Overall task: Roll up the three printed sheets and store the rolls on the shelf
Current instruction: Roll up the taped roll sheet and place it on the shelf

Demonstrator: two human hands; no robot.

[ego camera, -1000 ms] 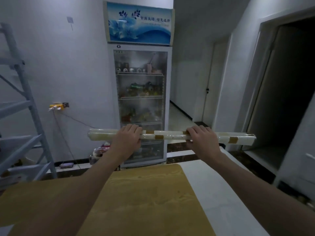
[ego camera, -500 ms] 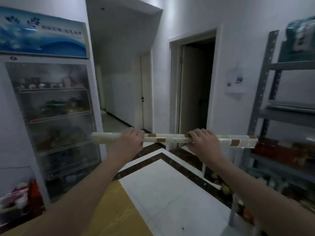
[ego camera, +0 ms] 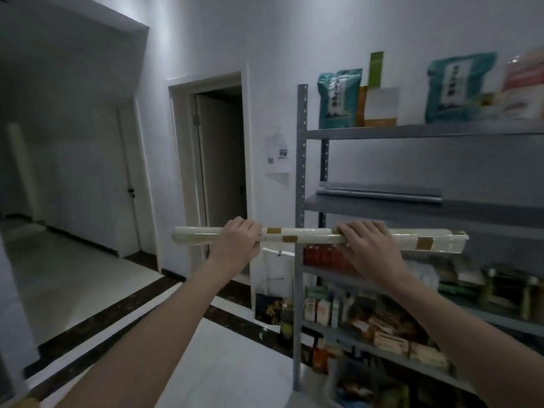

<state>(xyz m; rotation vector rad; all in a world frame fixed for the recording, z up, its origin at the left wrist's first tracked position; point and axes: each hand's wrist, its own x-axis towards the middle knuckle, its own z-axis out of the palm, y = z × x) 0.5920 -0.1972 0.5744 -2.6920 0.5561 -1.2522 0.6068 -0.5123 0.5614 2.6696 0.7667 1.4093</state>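
Note:
I hold a long cream roll of printed sheet [ego camera: 306, 235] with brown patches level in front of me. My left hand [ego camera: 235, 241] grips it left of its middle and my right hand [ego camera: 368, 245] grips it right of its middle. The roll's right end hangs in front of the grey metal shelf unit [ego camera: 300, 178], below its second board. On that second board [ego camera: 382, 206] lies another grey rolled sheet [ego camera: 379, 191]. Only these two rolls are visible.
The top board carries teal bags [ego camera: 338, 98] and boxes. Lower boards hold red packs [ego camera: 323, 256], cartons and jars. An open doorway [ego camera: 220, 160] is left of the shelf unit, with a hallway and a closed door [ego camera: 129, 184] further left. White floor tiles have a dark border.
My view has swung right, from the glass-door fridge and wooden table to the metal shelf unit. Both hands keep the same grip on the roll, now in front of the shelves.

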